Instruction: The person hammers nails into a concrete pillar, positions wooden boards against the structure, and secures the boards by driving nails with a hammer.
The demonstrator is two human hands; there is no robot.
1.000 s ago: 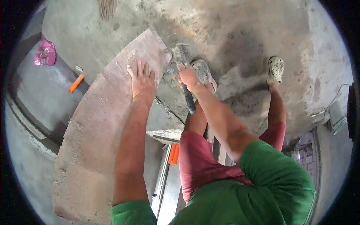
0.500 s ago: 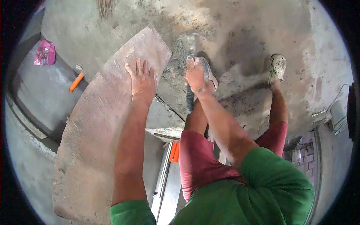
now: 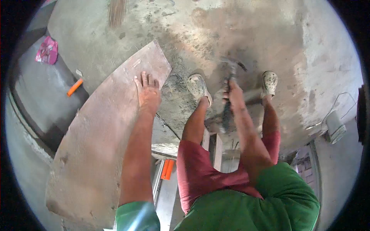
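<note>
My left hand [image 3: 149,94] lies flat on a long curved board [image 3: 98,127], fingers spread, close to its pointed upper end. The board is dusty and brownish, and it runs from the lower left up toward the middle. In my right hand [image 3: 234,95] is a hammer [image 3: 227,115], gripped by its dark handle. Its metal head points away from me, between my two feet, and is partly blurred by motion. Apart from the board, the hammer hangs over the stained concrete floor.
Speckled clogs [image 3: 198,85] are on my feet. A pink bag [image 3: 47,51] and an orange object [image 3: 74,87] lie to the left. Orange pieces [image 3: 167,169] sit by a metal bar below. Bristles [image 3: 116,13] show at the top; a grey roll [image 3: 335,127] is at right.
My right hand has swung the hammer to the right, away from beside the board and my left foot to between my feet. My left hand stays on the board. The view has shifted slightly.
</note>
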